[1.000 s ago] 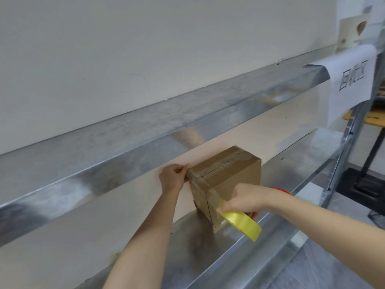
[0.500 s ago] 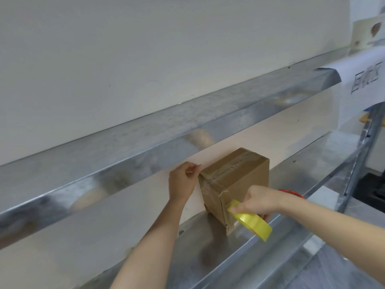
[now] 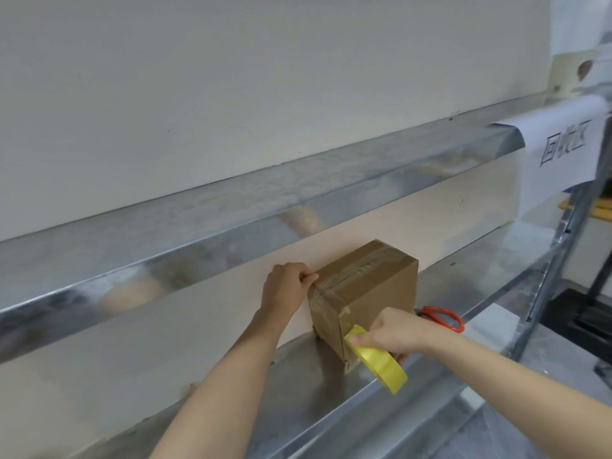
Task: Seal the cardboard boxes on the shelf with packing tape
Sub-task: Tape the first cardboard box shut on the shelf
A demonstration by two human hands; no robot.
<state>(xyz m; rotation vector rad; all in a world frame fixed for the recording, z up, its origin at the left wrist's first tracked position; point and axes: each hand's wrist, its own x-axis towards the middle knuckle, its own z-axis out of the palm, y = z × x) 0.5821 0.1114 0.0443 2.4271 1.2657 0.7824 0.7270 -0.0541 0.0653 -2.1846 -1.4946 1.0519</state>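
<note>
A small brown cardboard box point(image 3: 374, 289) stands on the metal shelf point(image 3: 298, 395), its top seam covered with clear tape. My left hand point(image 3: 286, 288) is at the box's top left edge, fingers curled and pinching the tape end against it. My right hand point(image 3: 390, 332) grips a yellow roll of packing tape point(image 3: 381, 364) low at the box's front corner, near the shelf surface.
Red-handled scissors point(image 3: 442, 318) lie on the shelf just right of the box, behind my right wrist. An upper metal shelf edge point(image 3: 231, 220) overhangs the box. A white paper sign point(image 3: 563, 154) hangs at the right, by the shelf's upright post point(image 3: 546, 289).
The view has shifted slightly left. My right hand with the tape roll has moved a little lower along the box's front corner. My left hand stays at the top edge.
</note>
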